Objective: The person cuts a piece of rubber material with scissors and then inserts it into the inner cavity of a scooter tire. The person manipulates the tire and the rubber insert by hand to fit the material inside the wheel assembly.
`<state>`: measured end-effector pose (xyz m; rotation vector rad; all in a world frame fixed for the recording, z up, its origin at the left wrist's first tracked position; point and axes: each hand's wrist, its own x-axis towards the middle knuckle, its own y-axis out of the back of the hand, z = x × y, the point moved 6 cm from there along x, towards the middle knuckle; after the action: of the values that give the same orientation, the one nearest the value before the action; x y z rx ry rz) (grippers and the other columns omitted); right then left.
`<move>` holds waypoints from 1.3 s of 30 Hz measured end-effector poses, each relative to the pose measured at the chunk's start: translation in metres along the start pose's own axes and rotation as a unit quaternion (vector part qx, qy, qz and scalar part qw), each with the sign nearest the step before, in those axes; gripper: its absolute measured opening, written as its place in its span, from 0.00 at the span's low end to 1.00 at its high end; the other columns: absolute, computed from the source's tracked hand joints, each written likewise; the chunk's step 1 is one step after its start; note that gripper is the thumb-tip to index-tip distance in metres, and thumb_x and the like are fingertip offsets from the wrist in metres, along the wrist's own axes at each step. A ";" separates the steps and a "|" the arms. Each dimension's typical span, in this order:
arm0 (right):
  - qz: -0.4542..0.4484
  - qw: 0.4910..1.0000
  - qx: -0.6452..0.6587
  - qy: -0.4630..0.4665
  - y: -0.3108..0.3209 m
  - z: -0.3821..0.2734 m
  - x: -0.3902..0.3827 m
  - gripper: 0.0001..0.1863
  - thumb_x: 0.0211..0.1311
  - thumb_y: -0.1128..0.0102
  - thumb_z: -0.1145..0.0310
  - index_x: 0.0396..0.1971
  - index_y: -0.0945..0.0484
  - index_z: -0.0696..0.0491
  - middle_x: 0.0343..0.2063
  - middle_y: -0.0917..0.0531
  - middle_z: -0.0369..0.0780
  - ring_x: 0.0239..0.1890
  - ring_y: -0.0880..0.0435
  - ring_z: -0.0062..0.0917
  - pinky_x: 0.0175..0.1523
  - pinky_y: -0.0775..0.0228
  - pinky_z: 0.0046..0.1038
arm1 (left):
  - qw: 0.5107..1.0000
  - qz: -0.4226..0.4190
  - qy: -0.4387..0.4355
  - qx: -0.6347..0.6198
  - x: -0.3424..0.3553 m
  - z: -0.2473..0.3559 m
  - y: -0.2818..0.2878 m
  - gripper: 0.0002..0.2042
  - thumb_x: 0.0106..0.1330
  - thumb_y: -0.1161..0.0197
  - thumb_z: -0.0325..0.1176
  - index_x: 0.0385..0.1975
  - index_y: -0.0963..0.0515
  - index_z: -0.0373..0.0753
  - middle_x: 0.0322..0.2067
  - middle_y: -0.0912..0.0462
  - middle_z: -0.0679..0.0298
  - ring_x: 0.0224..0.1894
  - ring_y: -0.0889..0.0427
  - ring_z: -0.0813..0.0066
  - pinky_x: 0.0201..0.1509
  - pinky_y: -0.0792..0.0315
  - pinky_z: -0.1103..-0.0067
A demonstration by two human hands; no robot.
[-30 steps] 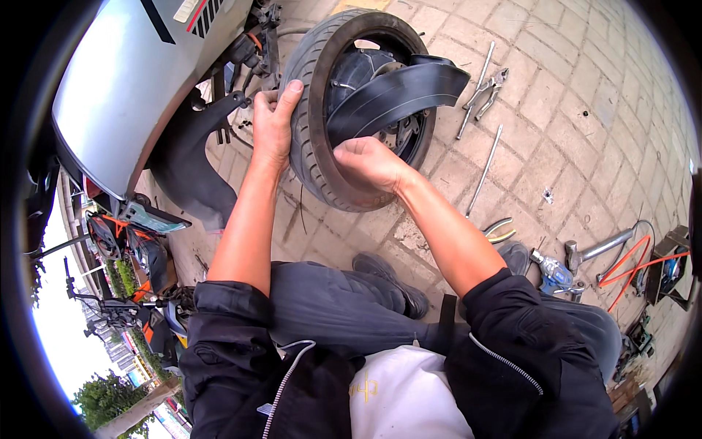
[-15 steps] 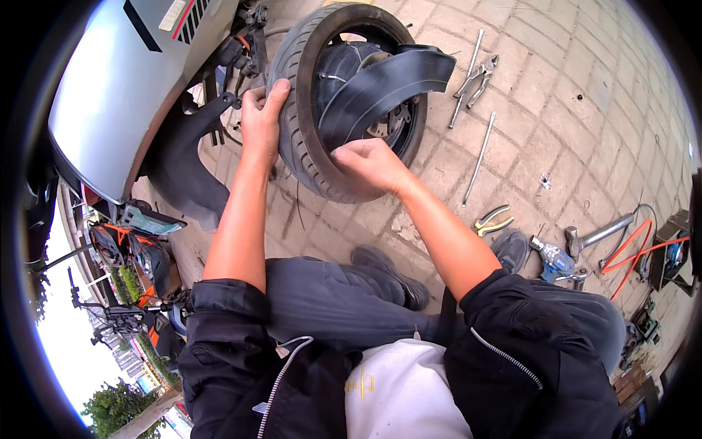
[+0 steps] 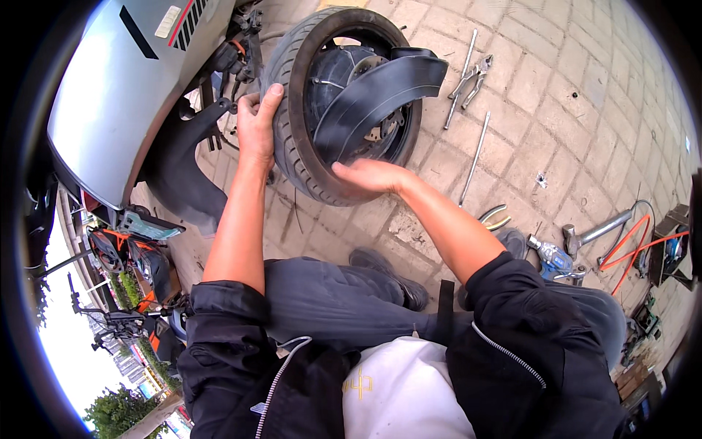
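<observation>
Grey paving bricks cover the ground outdoors, with a silver scooter body toward the upper left corner. A black scooter tyre stands upright on its wheel, and a limp black inner tube hangs out of it, its length slanting up to the right. The left hand clamps the tread on the tyre's left edge. The right hand lies nearer the tube, just under its lower end, fingers apparently flat against the lower sidewall. Pliers and metal rods lie right of the wheel.

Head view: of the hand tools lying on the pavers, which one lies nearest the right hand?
The long thin metal rod just beyond the right hand; the pliers lie farther up beside the tyre.
</observation>
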<state>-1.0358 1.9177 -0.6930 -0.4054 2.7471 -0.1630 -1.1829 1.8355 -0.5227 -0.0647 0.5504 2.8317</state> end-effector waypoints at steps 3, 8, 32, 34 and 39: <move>0.017 0.973 0.226 0.037 0.027 -0.005 -0.010 0.37 0.66 0.52 0.38 0.35 0.17 0.64 0.31 0.14 0.45 0.37 0.16 0.30 0.49 0.26 0.30 | 1.000 -0.001 -0.014 -0.003 0.000 -0.001 0.003 0.38 0.55 0.29 0.53 0.51 0.35 0.23 0.42 0.24 0.51 0.42 0.23 0.71 0.49 0.28 0.79; 0.128 0.992 -0.005 0.021 0.061 0.031 -0.021 0.25 0.66 0.47 0.50 0.32 0.16 0.61 0.31 0.14 0.46 0.35 0.16 0.33 0.45 0.26 0.31 | 1.000 -0.004 -0.001 -0.030 0.000 -0.008 0.008 0.37 0.56 0.29 0.52 0.51 0.35 0.24 0.42 0.24 0.53 0.43 0.24 0.72 0.51 0.29 0.78; 0.187 0.877 0.435 0.077 0.050 -0.038 -0.029 0.15 0.63 0.38 0.67 0.43 0.24 0.63 0.31 0.17 0.41 0.32 0.16 0.22 0.36 0.24 0.22 | 0.999 -0.039 0.013 0.024 -0.013 0.010 0.002 0.42 0.51 0.26 0.52 0.54 0.39 0.24 0.45 0.26 0.48 0.44 0.22 0.66 0.47 0.25 0.75; 0.205 0.882 0.400 0.142 0.047 -0.057 -0.031 0.11 0.64 0.40 0.71 0.42 0.22 0.63 0.33 0.16 0.39 0.31 0.17 0.20 0.37 0.25 0.21 | 0.999 -0.037 0.011 0.027 -0.014 0.013 0.000 0.42 0.51 0.26 0.52 0.53 0.38 0.24 0.45 0.26 0.49 0.44 0.22 0.67 0.48 0.26 0.76; 0.194 0.920 0.319 0.122 0.028 -0.093 -0.005 0.12 0.66 0.42 0.68 0.39 0.22 0.64 0.33 0.16 0.41 0.33 0.17 0.21 0.41 0.25 0.23 | 0.999 -0.041 0.003 0.025 -0.015 0.009 -0.002 0.41 0.50 0.25 0.53 0.52 0.37 0.26 0.44 0.26 0.50 0.45 0.23 0.68 0.50 0.28 0.76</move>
<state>-1.0727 1.9518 -0.6091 0.3555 2.7290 -1.0186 -1.1682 1.8367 -0.5140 -0.0847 0.6061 2.7368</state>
